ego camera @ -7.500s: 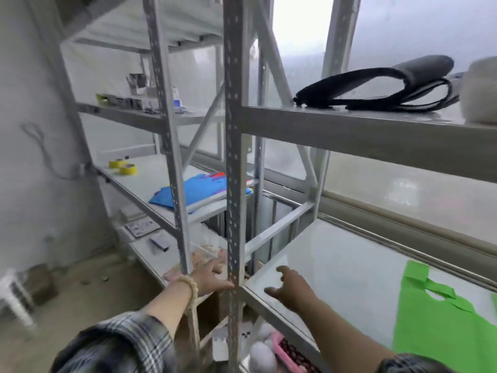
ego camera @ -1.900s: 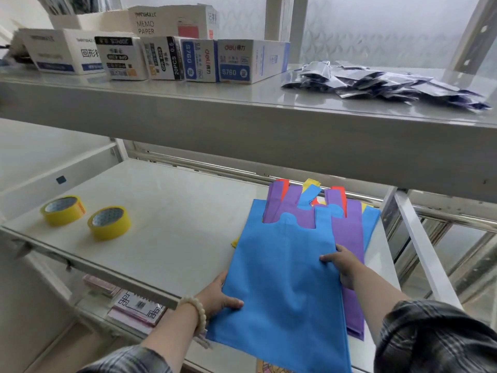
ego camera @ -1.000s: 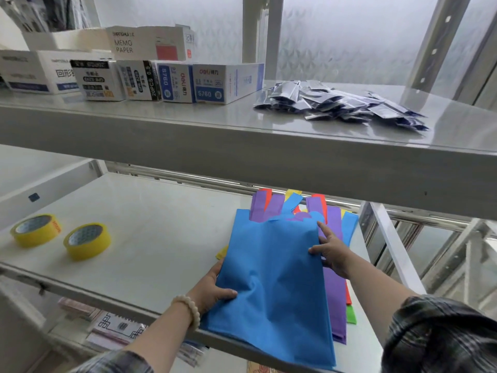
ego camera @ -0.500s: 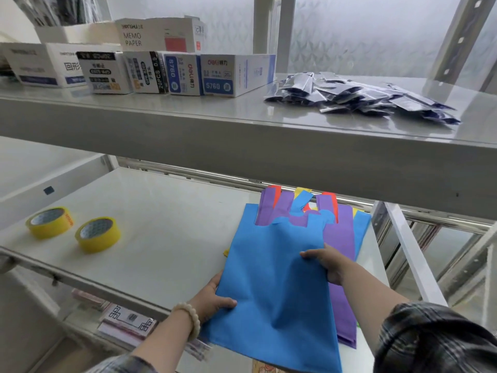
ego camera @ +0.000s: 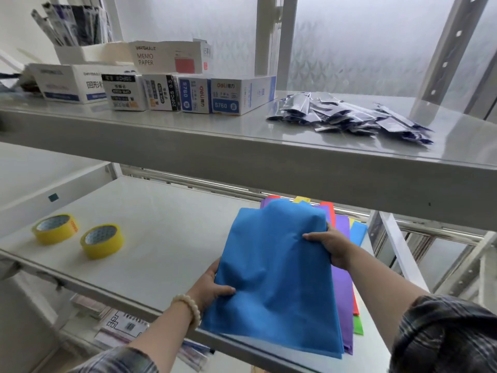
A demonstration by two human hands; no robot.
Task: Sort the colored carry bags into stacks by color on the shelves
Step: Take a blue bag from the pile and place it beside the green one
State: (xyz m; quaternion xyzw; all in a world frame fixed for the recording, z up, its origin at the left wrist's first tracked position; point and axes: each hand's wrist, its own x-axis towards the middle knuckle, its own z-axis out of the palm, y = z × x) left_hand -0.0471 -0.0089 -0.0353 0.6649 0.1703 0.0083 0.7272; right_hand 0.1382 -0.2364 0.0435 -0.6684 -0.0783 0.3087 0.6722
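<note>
Since half second ago, blue carry bag (ego camera: 277, 275) top lifted, handles folded under. Left hand (ego camera: 212, 288) pinches its 8 o'clock edge; right hand (ego camera: 332, 244) grips 2 o'clock edge. Beneath: bag stack (ego camera: 343, 278), purple, red, yellow, green, on middle shelf (ego camera: 161, 238). Two yellow tape rolls (ego camera: 78, 235) at 9 o'clock. Upper boxes read "MEMO PAPER" (ego camera: 166, 57), "deli S760" (ego camera: 236, 95).

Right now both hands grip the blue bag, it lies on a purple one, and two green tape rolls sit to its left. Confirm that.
Not quite: the head view shows the tape rolls are yellow, not green. The rest holds: left hand and right hand grip the blue bag, which lies on a purple one.
</note>
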